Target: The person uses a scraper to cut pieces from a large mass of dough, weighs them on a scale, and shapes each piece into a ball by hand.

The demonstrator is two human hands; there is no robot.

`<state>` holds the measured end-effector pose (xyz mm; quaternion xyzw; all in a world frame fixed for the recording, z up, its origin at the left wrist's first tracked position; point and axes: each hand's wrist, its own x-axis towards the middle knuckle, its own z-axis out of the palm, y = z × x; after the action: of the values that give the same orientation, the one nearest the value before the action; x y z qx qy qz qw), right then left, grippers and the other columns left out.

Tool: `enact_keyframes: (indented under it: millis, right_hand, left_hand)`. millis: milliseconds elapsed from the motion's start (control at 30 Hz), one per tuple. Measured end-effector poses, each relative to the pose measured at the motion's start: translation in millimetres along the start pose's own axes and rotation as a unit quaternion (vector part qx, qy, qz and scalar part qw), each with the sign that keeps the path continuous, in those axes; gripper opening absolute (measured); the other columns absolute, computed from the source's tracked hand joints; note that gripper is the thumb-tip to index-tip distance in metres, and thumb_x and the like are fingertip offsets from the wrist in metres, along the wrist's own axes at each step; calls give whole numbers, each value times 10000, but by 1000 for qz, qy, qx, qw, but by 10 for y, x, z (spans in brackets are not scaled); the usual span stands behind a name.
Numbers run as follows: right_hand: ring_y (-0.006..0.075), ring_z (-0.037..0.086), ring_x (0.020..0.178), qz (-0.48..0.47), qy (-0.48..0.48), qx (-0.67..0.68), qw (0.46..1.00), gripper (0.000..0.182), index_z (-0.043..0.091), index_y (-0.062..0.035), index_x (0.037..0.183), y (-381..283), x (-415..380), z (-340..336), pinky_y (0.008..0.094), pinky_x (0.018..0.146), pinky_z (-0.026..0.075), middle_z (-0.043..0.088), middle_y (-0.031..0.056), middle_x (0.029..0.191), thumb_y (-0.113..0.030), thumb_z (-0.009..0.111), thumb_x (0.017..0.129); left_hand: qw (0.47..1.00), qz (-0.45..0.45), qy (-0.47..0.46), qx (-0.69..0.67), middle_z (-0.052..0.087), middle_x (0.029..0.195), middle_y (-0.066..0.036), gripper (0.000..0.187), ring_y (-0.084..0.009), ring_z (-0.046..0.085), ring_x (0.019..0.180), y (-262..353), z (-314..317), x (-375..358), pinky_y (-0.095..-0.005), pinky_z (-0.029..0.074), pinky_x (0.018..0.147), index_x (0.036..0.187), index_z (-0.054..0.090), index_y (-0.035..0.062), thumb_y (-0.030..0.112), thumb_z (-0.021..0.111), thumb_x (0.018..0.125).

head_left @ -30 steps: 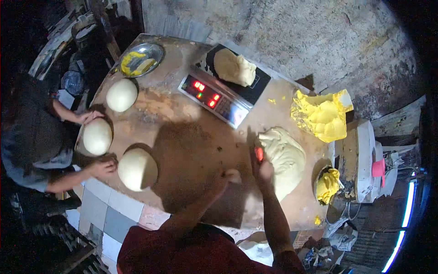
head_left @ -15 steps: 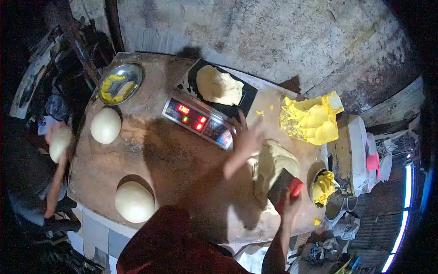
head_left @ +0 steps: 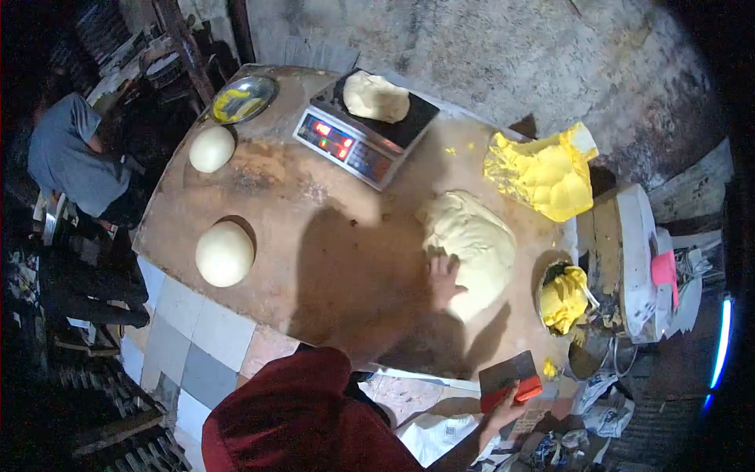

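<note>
My left hand (head_left: 445, 282) rests on the near left side of a big pale dough mass (head_left: 480, 244), its fingers spread. In my right hand (head_left: 503, 411) is a dough scraper (head_left: 508, 378) with a dark flat blade and a red handle, held off the table's near edge and apart from the dough. A piece of dough (head_left: 376, 97) sits on the black platform of a digital scale (head_left: 340, 149) with lit red digits. To the left stand two smooth round dough balls, one nearer (head_left: 225, 254) and one farther (head_left: 211, 149).
A yellow mass of fat (head_left: 550, 171) lies at the back right. A bowl of yellow fat (head_left: 564, 299) stands near the right edge, and a metal bowl (head_left: 244, 100) with yellow residue at the far left corner. A person in a grey top (head_left: 79, 157) is beyond the table's left side.
My left hand has moved from beside the scale onto the dough. My right hand has drawn the scraper off the dough toward the near edge. The person at left no longer shows a dough ball.
</note>
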<state>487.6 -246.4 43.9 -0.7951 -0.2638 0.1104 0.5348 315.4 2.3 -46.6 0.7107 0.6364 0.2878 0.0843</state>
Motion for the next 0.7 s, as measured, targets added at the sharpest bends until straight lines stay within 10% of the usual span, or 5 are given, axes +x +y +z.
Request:
enact_keyframes:
  millis: [300, 400, 500, 567, 700]
  right_hand:
    - [121, 504, 649, 17, -18, 128, 992, 318, 586, 6, 991, -206, -239, 432, 283, 575, 431, 593, 36, 796, -216, 671, 781]
    - [102, 545, 683, -126, -207, -79, 967, 205, 571, 6, 895, -864, -455, 1116, 280, 600, 446, 616, 80, 759, -154, 642, 788]
    - [343, 593, 588, -217, -325, -408, 825, 422, 565, -21, 1003, -1279, -458, 1868, 406, 523, 466, 612, 185, 690, -397, 531, 816]
    - [343, 609, 637, -361, -322, -462, 743, 265, 584, -67, 895, 395, -180, 2976, 438, 561, 482, 603, 181, 737, -303, 510, 800]
    - [307, 595, 583, -255, -368, -432, 783, 373, 568, -3, 983, -922, 102, 3698, 397, 538, 469, 600, 187, 676, -341, 519, 833]
  left_hand:
    - [983, 41, -84, -155, 594, 841, -145, 227, -269, 580, 754, -720, -52, -612, -373, 459, 667, 1041, 515, 68, 166, 518, 837]
    - [883, -39, -116, -452, 587, 770, -150, 251, -272, 566, 681, -1016, 58, -686, -380, 449, 614, 945, 603, 21, 219, 588, 792]
    - [873, -123, -191, -432, 592, 692, -131, 257, -218, 566, 663, -1300, -373, -623, -344, 444, 628, 862, 615, 13, 262, 589, 807]
    - [840, -180, -224, -460, 600, 756, -127, 221, -196, 570, 729, -1413, -601, -542, -341, 455, 666, 891, 591, -1, 207, 574, 818]
    - [874, -136, -139, -445, 595, 788, -126, 184, -201, 572, 753, -1757, -921, -176, -330, 456, 689, 923, 576, 2, 152, 564, 817]
